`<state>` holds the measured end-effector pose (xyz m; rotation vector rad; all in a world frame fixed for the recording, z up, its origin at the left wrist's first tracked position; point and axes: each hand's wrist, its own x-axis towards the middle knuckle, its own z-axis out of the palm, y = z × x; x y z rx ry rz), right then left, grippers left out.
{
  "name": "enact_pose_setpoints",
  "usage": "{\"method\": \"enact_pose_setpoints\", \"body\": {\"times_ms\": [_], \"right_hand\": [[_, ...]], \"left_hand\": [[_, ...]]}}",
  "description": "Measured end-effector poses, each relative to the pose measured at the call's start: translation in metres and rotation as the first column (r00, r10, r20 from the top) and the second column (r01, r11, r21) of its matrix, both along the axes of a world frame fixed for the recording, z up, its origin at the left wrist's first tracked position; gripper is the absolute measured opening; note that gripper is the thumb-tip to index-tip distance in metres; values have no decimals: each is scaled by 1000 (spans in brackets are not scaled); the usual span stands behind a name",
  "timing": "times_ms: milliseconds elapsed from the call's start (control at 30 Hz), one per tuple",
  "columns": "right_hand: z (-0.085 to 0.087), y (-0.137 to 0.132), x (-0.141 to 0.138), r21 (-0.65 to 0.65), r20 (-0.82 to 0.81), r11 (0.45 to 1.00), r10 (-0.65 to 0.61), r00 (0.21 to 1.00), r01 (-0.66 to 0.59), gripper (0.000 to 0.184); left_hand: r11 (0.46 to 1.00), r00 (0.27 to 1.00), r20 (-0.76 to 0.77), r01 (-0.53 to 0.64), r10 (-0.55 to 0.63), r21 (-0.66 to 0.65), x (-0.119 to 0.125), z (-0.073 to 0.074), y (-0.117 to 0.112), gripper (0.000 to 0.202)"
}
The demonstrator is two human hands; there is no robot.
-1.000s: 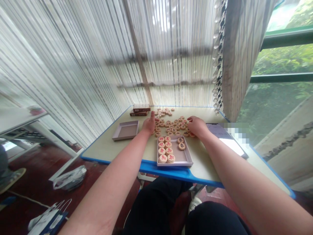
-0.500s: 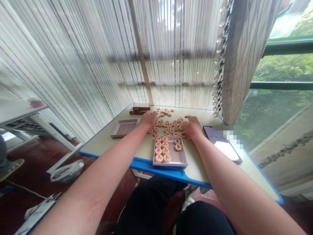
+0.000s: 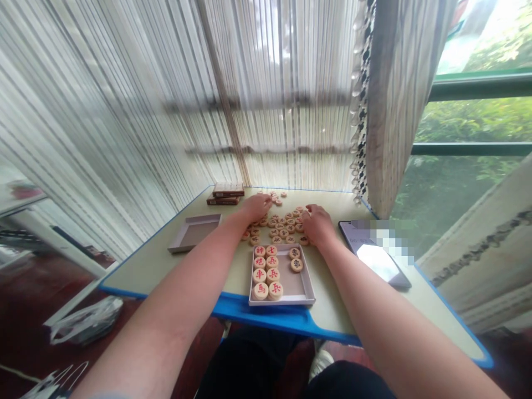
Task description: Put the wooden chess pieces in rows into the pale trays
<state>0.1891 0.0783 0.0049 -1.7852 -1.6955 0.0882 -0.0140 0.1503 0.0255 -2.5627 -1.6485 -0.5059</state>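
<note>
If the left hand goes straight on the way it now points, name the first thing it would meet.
Probably the far cluster of loose round pieces, just beyond the left hand; whether it touches the nearest one is unclear.

In red, 帥, 車, 馬 and, three times, 兵 are carried by round pale wood-coloured pieces (image 3: 272,262) in the shallow lilac cardboard box (image 3: 294,287), and 象 is borne in black by two round tan wood-coloured pieces (image 3: 296,265).
</note>
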Motion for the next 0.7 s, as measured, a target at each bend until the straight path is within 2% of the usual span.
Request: {"method": "enact_pose_setpoints", "body": {"times_ms": [200,400,533,700], "right_hand": [[2,-1,-1,1,-25,1000,-20,999,21,38],[5,-3,0,-17,-2,1000,-7,1000,7,39],[6,-5,0,-17,61,1000,20,998,-19,36],[7,-4,0,-28,24,1000,2,1000,-1,37]], "left_hand": [[987,997,-30,-64,69,146,0,-1,-2,38],[998,994,-84,-66,66,4,3,3,-6,33],[998,997,-55,-55,56,11,7,8,-12,29],[999,999,-18,-35,36,35,16,9,-16,30]]}}
